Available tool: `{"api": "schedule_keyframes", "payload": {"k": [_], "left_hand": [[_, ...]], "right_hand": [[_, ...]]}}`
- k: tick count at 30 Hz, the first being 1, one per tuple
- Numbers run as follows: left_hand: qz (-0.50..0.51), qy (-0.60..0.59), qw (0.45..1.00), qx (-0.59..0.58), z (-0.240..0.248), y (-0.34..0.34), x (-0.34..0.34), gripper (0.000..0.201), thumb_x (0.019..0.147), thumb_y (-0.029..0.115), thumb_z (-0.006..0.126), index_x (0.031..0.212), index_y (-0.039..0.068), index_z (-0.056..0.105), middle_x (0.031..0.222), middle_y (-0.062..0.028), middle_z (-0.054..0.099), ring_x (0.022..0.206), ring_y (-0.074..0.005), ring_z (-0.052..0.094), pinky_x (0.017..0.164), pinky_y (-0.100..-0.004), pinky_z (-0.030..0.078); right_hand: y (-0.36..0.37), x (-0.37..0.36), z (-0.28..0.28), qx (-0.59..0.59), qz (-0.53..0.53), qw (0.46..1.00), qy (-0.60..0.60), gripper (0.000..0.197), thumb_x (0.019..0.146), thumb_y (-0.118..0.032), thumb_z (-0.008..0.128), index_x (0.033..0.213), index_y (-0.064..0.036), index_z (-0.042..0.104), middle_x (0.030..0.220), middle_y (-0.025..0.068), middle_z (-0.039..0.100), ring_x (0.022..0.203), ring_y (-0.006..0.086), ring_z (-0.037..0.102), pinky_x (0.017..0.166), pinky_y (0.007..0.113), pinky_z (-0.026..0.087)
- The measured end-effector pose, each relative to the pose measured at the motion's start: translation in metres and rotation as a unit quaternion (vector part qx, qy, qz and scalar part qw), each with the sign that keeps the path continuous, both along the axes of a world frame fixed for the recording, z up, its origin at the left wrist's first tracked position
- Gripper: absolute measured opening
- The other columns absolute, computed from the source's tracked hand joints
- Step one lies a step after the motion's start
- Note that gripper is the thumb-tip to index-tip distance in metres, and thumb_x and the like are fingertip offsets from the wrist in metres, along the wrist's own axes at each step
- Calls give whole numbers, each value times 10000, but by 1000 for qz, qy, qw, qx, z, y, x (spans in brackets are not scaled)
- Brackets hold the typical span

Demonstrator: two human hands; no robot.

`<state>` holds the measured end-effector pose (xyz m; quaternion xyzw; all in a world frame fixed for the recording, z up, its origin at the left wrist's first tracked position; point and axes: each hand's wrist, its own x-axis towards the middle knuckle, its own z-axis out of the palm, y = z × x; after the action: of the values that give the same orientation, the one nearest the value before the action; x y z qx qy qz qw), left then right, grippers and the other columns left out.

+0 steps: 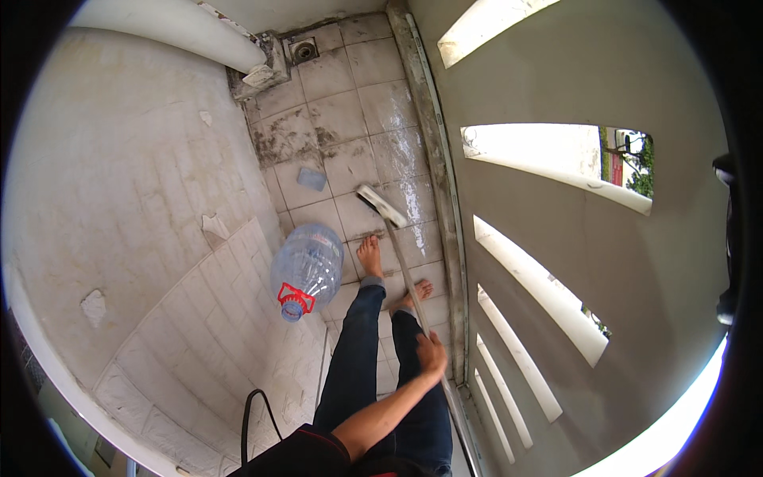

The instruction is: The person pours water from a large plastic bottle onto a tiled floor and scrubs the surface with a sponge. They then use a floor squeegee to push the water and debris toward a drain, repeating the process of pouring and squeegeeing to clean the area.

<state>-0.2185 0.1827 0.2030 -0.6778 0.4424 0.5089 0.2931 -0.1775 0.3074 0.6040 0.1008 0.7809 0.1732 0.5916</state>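
My left hand (431, 355) is closed round the long pole of a floor brush (383, 207), with my forearm reaching across my thighs. The brush's white head, dark along one edge, rests on the tiles just beyond my bare feet (370, 256). From my hand the pole runs on down past the lower edge of the picture. My right hand is out of sight. To the left of my feet stands a large clear blue water bottle (311, 258) with a red carrying handle round its neck. Past it, a flat grey-blue piece (311, 179) lies on the floor.
Dark grime stains the tiled floor (338, 119), and a white wet streak (408, 171) runs along its right side. A drain (304, 52) sits in the far corner beside a white pipe (199, 36). A slotted wall (540, 207) bounds the right, a peeling wall (143, 159) the left.
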Motion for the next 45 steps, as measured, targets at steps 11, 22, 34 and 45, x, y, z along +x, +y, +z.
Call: {"api": "schedule_keyframes", "payload": {"k": [11, 22, 34, 45], "left_hand": [[-160, 126, 958, -200, -156, -98, -70, 402, 1027, 323, 399, 994, -48, 550, 972, -286, 640, 866, -408, 640, 729, -484, 510], [-57, 98, 980, -164, -147, -59, -116, 325, 1030, 234, 389, 977, -49, 541, 844, -273, 656, 774, -453, 659, 645, -516, 535], [345, 214, 913, -34, -335, -292, -135, 578, 982, 523, 460, 1205, 0, 566, 798, -169, 638, 670, -319, 652, 624, -473, 541], [97, -122, 932, -327, -518, -397, -63, 955, 738, 495, 788, 1304, -128, 338, 1158, -240, 560, 1053, -348, 594, 851, -420, 528]], "right_hand": [[-37, -69, -138, -141, 67, 985, 75, 424, 991, -369, 499, 943, 44, 579, 711, 322, 604, 661, 519, 598, 560, 574, 465], [-13, -75, -130, -146, 45, 988, 21, 476, 1014, -357, 419, 1039, 77, 614, 682, 307, 598, 665, 526, 589, 533, 561, 463], [-43, -175, -287, -295, 103, 936, 163, 470, 1007, -341, 469, 1063, 104, 608, 562, 270, 527, 511, 467, 518, 478, 530, 397], [39, -185, -386, -108, -30, 990, 83, 212, 910, -214, 614, 945, -14, 552, 480, 151, 511, 398, 284, 552, 414, 398, 378]]}}
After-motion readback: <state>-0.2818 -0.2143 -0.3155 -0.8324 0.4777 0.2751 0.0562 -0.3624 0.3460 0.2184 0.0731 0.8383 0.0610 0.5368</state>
